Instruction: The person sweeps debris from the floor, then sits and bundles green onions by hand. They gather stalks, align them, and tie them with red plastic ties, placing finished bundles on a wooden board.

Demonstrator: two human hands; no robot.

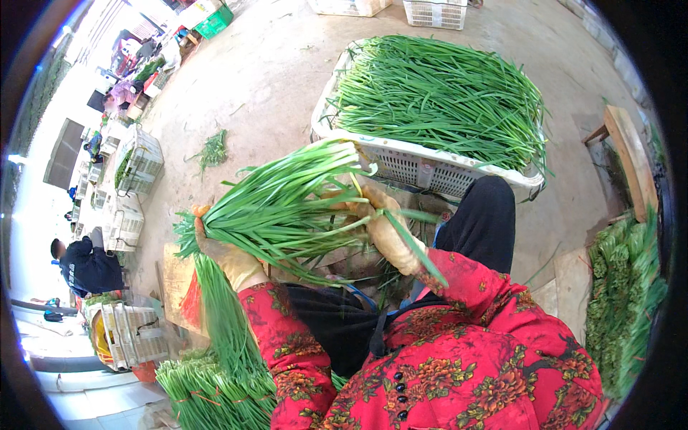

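A thick bunch of garlic chives (pixel 279 199) lies across the space before me, its pale stem ends pointing right. My left hand (pixel 228 255), in a soiled pale glove, grips it near the leaf tips. By the stem side, my right hand (pixel 389 228), gloved too, has its fingers curled around a few stray chive leaves (pixel 411 244), which look blurred. Its fingertips are partly hidden by stalks. Beyond my knees stands a white plastic crate (pixel 424 164) heaped with loose garlic chives (pixel 435 102).
Tied chive bundles (pixel 220 398) lie at lower left, beside a wooden board (pixel 180 293) with red ties (pixel 191 301). More bundles (pixel 618 301) and a wooden bench (pixel 629 156) are at right. Leaf scraps (pixel 214 150) litter the floor. A person (pixel 91 266) sits at far left near stacked crates (pixel 134 333).
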